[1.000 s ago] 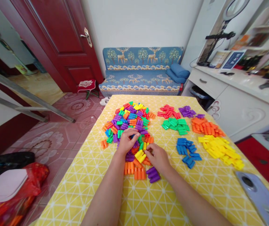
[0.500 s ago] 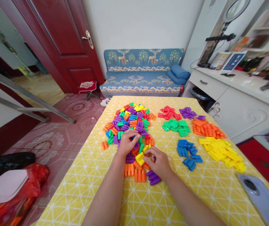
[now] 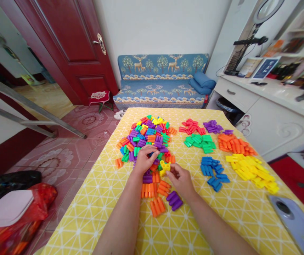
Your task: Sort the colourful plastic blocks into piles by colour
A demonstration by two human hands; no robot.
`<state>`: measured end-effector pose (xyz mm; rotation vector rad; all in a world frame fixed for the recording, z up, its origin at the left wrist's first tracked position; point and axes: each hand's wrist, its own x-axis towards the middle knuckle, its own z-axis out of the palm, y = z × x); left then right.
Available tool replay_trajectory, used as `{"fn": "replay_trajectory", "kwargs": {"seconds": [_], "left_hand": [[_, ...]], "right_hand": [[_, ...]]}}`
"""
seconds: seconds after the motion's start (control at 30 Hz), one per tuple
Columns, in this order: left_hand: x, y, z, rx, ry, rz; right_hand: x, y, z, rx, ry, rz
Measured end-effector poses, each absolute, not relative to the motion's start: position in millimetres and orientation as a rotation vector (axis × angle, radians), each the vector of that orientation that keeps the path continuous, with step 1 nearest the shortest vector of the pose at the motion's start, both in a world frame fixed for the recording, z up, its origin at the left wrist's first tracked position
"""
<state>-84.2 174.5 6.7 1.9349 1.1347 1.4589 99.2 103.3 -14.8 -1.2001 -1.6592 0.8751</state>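
Observation:
My right hand (image 3: 180,180) pinches a yellow bullet-shaped plastic building block (image 3: 164,168) by its edge, held just above the near right side of a mixed heap of blocks (image 3: 141,141). My left hand (image 3: 145,160) rests on the near part of that heap with its fingers curled in and the thumb close to the index finger. Something dark blue shows in that gap; whether it is gripped is hidden. Below the hands lie several orange blocks (image 3: 157,207) and a purple block (image 3: 174,200).
Single-colour piles sit on the right of the table: red (image 3: 191,126), green (image 3: 200,143), purple (image 3: 212,126), orange (image 3: 235,144), blue (image 3: 213,171) and yellow (image 3: 251,173). A phone (image 3: 295,221) lies at the right edge. Beyond stands a blue sofa (image 3: 159,85).
My right hand has lifted the yellow block up and away from the orange ones, turning it. Orange blocks beneath have shifted and spread nearer to me. My left hand stays put.

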Motion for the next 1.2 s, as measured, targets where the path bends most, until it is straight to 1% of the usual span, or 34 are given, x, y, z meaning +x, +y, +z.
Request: {"fn": "replay_trajectory", "kwargs": {"seconds": [0.07,0.17,0.4,0.47,0.63,0.83,1.1,1.2], "left_hand": [[-84.1,174.4,7.2,1.94,1.134,1.459],[-84.4,174.5,7.1,1.944,1.129,1.457],[-86.2,174.9,5.2,1.943,1.125,1.452],[-86.3,174.7,5.3,1.945,1.125,1.452],[-85.2,174.7,5.4,1.946,1.121,1.456],[-84.3,174.9,5.4,1.933,1.129,1.449],[-86.6,176.6,1.0,1.926,1.136,1.426],[-87.4,177.0,0.6,1.927,1.138,1.419]], "right_hand": [[101.6,104.3,-14.5,-1.257,-1.55,0.877],[107.0,104.7,-14.6,-1.319,-1.532,0.785],[112.2,104.7,-9.4,-1.647,-1.75,0.366],[110.9,104.4,-7.0,-1.668,-1.758,0.293],[106.5,102.5,-7.4,-1.555,-1.788,0.254],[106.1,103.9,-12.9,-1.584,-1.872,0.257],[106.7,100.1,-8.8,-1.392,-1.758,0.425],[126.7,100.2,0.8,-1.37,-1.689,0.372]]}}
